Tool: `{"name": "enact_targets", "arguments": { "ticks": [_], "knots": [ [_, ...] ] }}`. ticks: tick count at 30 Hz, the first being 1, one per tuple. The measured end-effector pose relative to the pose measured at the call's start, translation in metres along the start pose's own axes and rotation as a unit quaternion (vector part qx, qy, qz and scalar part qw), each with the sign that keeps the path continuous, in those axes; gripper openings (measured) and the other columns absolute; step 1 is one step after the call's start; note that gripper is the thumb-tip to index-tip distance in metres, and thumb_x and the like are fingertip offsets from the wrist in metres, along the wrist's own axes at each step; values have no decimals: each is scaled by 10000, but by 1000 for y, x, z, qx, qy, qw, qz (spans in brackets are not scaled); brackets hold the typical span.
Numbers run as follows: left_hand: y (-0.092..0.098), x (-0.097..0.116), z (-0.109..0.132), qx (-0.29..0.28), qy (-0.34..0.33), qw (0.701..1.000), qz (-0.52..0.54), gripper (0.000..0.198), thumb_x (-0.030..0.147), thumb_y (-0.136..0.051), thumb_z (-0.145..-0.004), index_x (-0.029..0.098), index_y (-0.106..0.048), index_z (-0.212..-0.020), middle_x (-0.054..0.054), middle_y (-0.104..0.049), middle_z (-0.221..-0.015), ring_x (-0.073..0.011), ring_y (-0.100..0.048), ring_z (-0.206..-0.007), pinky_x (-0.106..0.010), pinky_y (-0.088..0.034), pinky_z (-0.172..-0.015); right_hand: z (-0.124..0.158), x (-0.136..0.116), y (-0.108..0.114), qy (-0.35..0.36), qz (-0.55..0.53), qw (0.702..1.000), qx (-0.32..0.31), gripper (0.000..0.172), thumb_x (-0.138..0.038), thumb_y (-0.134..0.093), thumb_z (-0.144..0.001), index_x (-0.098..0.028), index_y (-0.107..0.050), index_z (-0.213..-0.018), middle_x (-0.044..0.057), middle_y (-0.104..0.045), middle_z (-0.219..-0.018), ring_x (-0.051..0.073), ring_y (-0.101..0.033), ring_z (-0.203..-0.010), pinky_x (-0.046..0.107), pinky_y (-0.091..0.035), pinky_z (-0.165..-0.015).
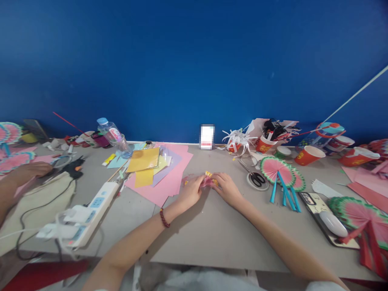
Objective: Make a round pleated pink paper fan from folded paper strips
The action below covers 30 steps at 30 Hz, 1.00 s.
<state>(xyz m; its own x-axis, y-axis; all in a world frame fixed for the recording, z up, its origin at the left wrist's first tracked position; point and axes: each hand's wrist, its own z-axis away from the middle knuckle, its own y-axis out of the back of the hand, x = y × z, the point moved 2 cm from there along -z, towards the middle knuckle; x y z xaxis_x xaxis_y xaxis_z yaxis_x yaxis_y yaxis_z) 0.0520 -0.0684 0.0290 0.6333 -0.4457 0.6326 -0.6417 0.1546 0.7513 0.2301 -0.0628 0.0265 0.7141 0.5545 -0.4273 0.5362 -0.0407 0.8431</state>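
Note:
A small folded pink paper piece with yellow edging [207, 182] is held low over the middle of the table. My left hand [190, 193] grips it from the left, fingers closed. From the right, my right hand [226, 188] pinches its other side. Fingers cover much of the piece, so its full shape is hidden. Pink paper sheets [178, 169] lie close to my left hand. Scissors with black handles [257, 178] rest on a roll of tape to the right of my right hand, near pleated pink-and-green paper fans [277, 171] with blue handles.
A white power strip [98, 208] with plugs lies at left, near a plastic bottle [113, 135] and gold sheets [144, 159]. Another person's hand [38, 169] is at far left. A phone [207, 137] stands against the wall; paper cups [309, 155] and a mouse [333, 223] are right.

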Motion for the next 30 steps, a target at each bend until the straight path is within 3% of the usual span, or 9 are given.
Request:
{"name": "enact_targets", "arguments": {
  "ticks": [4, 7, 12, 17, 25, 30],
  "knots": [
    [-3, 1, 2, -28, -25, 999, 3, 646, -33, -367, -729, 264, -415, -1301, -29, -623, -1138, -181, -576, -1054, -339, -470, -908, -1, 8, 7, 30, 33, 998, -40, 426, -327, -538, -866, -250, -469, -1278, 107, -513, -1317, 268, -447, -1225, 467, -396, -955],
    [-6, -2, 2, -33, -40, 999, 7, 594, -14, -368, -757, 268, -435, -1276, -20, -621, -1151, -174, -578, -1055, -337, -463, -918, 0, 11, 11, 52, 26, 996, -63, 451, -325, -529, -873, -245, -451, -1310, 100, -526, -1313, 251, -379, -1293, 472, -333, -1012],
    [-10, -4, 3, -23, -60, 998, -4, 527, 5, -363, -789, 269, -464, -1233, -23, -623, -1136, -177, -579, -1041, -337, -463, -903, 0, 15, 14, 51, 34, 996, -60, 259, -346, -546, -871, -221, -612, -1087, 80, -636, -1100, 236, -505, -1124, 410, -367, -956],
    [-9, -5, 3, -9, -60, 998, -15, 514, -1, -364, -796, 244, -444, -1240, -35, -619, -1103, -172, -581, -1017, -324, -460, -887, 0, 16, 10, 28, 49, 997, -50, 221, -373, -507, -895, -198, -637, -935, 75, -648, -954, 227, -552, -960, 378, -396, -840],
    [-2, -4, 0, -6, -91, 990, -109, 347, 43, -429, -816, 203, -552, -1098, -56, -575, -1038, -202, -538, -992, -367, -426, -883, 2, 28, -5, -23, -48, 998, -35, 117, -280, -575, -859, -182, -631, -892, 64, -617, -895, 201, -541, -859, 325, -414, -776],
    [8, -9, -2, 7, -79, 988, -133, 233, 164, -525, -816, 203, -596, -1034, -61, -570, -993, -222, -505, -967, -373, -403, -864, 1, 30, -5, -47, -40, 998, -26, 91, -262, -593, -845, -187, -644, -850, 55, -628, -854, 203, -537, -836, 318, -399, -758]
  ]
}}
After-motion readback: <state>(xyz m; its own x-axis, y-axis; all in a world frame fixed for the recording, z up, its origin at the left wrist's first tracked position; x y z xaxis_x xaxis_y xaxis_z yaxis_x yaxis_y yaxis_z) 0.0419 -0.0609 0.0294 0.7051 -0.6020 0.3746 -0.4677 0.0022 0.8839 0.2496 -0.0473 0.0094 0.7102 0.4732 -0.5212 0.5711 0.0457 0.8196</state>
